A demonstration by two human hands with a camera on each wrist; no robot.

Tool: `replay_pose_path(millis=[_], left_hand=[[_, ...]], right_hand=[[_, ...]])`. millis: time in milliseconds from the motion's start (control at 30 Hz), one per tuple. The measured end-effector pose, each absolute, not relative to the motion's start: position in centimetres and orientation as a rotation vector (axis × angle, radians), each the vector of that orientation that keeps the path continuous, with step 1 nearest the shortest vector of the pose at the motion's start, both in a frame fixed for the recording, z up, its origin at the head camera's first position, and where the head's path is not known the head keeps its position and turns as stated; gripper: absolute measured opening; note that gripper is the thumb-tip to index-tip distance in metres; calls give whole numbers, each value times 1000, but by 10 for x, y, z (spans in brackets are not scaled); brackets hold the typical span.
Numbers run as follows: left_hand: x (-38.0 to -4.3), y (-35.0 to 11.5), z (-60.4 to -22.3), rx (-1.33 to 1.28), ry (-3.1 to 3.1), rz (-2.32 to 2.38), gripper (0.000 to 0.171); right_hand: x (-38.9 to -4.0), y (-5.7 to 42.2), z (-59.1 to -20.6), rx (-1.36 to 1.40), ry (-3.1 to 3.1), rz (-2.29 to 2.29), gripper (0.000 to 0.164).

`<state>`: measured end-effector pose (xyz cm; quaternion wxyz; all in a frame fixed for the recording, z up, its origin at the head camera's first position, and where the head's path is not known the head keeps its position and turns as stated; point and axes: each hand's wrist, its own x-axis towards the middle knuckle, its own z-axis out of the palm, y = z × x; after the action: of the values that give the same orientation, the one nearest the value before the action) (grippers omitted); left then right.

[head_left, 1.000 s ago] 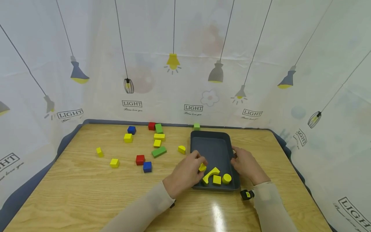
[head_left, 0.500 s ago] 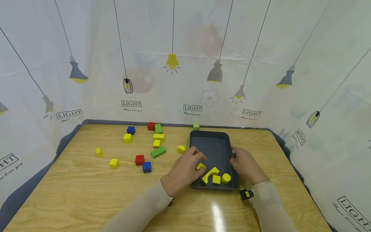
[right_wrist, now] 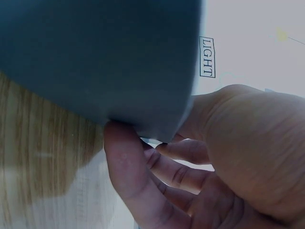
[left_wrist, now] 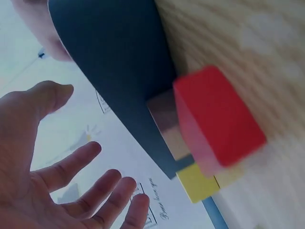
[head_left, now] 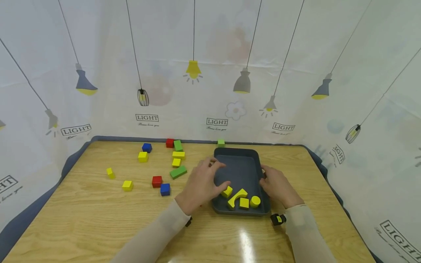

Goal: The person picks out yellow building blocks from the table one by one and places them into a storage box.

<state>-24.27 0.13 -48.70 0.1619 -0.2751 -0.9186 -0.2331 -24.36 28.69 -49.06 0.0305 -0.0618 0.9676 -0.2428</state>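
Observation:
My left hand (head_left: 198,184) hovers over the left rim of a dark grey tray (head_left: 238,166), thumb and fingers spread apart with nothing between them. Just by its thumb lies a small yellow block (head_left: 227,192) inside the tray. Beside that block are a yellow arch block (head_left: 237,198), a yellow cube (head_left: 244,203) and a yellow cylinder (head_left: 255,202). My right hand (head_left: 280,185) holds the tray's right side; in the right wrist view its thumb (right_wrist: 126,157) presses the outer wall, with the other fingers curled.
Left of the tray lie scattered blocks: a red cube (head_left: 157,181), a blue cube (head_left: 165,189), a green bar (head_left: 178,172) and several yellow ones. A light green block (head_left: 221,143) stands behind the tray. A printed curtain (head_left: 184,106) encloses the wooden table (head_left: 98,219).
My left hand has let go of the small yellow block in the tray, spread its fingers and moved left. It now covers the yellow half-round block. My right hand keeps its place.

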Motion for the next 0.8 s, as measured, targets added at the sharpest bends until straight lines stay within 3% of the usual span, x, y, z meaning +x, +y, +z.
replay_pose_path(millis=[300,800], left_hand=[[-259,-15,-487,-670,-2704,-682,74],[-278,-32,-499,-486,-2800,-815,71]], right_hand=[[-244,286,-491,-177,2987,-737,58],[-245,286,-491,-151,2978,-740,59]])
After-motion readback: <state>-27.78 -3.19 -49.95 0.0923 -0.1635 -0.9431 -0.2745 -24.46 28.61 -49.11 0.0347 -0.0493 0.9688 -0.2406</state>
